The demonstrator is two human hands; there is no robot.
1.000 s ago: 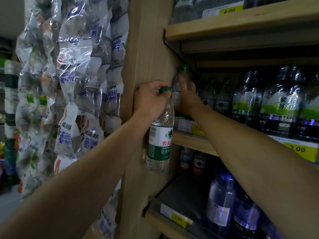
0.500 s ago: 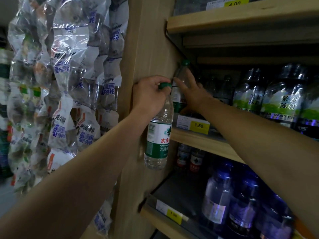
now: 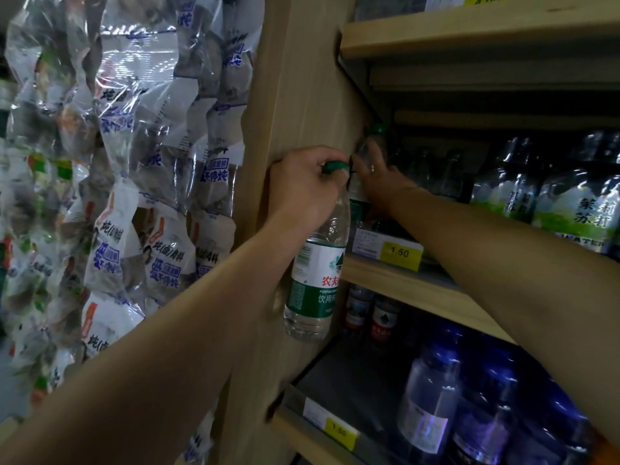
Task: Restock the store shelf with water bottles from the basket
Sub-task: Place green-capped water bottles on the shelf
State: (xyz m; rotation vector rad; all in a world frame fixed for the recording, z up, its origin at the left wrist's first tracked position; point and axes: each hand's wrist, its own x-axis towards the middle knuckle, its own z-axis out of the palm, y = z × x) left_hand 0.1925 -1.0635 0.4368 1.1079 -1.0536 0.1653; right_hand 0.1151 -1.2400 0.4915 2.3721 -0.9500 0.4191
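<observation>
On your far left hang shiny snack bags, next to the wooden side panel of the shelf. Your left hand curls tight around the green cap of a water bottle, and the bottle hangs down in front of the panel, not on the shelf yet. Just to the right, your right hand reaches into the middle shelf with its fingers straight, touching a second green-capped bottle that stands at the shelf's left end, right against the panel. That one looks put away. Farther right stand green-labelled bottles, and blue bottles sit on the shelf below. You cannot see the basket here, so you cannot tell how many bottles are left. The bottle in your left hand is one that is left to do.
</observation>
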